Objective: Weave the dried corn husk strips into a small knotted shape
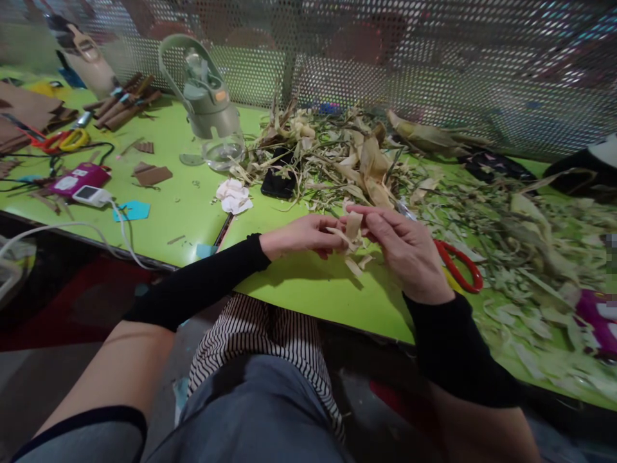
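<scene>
Over the front of the green table, my left hand [311, 235] pinches a pale, curled piece of dried husk [354, 225] with several petal-like strips. My right hand [405, 251] grips the same piece from the other side between thumb and fingers. Below the two hands, a couple of its pale strips hang or lie close to the tabletop. Scissors with a red and yellow handle [460, 267] show beside my right hand, partly covered by it; I cannot tell whether they rest on the table or against the palm.
A heap of dried husks [366, 161] spreads behind my hands, with scraps [525, 257] to the right. Nearby are a black phone-like object [279, 177], a crumpled tissue [234, 196] and a bottle [207, 96]. A purple box [80, 180] with a cable sits left. A perforated screen [337, 58] stands behind.
</scene>
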Tool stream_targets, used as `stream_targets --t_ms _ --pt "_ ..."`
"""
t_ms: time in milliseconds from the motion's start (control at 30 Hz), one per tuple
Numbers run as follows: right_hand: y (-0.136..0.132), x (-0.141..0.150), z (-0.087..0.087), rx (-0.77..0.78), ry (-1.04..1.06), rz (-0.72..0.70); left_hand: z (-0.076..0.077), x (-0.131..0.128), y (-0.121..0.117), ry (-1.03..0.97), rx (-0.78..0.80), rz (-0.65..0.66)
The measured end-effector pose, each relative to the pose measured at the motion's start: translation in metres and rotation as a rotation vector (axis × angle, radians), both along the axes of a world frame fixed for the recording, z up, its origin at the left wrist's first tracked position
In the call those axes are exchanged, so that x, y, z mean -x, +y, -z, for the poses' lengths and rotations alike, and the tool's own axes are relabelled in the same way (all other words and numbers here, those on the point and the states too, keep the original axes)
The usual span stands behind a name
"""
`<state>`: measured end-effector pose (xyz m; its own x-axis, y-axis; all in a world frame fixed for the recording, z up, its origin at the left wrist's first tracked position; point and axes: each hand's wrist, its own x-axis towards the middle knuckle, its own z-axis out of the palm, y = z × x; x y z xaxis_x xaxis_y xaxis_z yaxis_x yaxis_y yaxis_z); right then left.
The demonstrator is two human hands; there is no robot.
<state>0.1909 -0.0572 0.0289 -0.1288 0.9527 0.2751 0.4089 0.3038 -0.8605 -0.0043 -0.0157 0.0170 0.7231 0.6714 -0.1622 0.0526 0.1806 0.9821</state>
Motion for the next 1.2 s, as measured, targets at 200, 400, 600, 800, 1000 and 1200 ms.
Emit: stream_targets --t_ms 200,400,600,800,1000,1200 --pt "0.005 -0.012 -0.007 0.135 -0.019 -0.172 -0.004 0.003 0.000 0.030 0.042 0.083" --pt "0.003 -0.007 -0.007 0.184 0.079 -0.198 -0.004 0.002 -0.002 -0.011 0.108 0.113" --pt "0.004 -0.007 -0.004 0.243 0.229 -0.165 -0.005 0.003 -0.002 -0.054 0.144 0.122" --pt "0.004 -0.002 0.001 0.355 0.400 -0.175 -0.004 0.004 -0.003 -0.121 0.166 0.200" --pt "0.005 -0.001 0.003 0.274 0.385 -0.115 -0.004 0.004 -0.002 -0.077 0.162 0.159" --pt "0.002 -0.007 -0.008 -0.021 -0.155 -0.219 -0.006 0.003 0.004 0.085 0.160 -0.094"
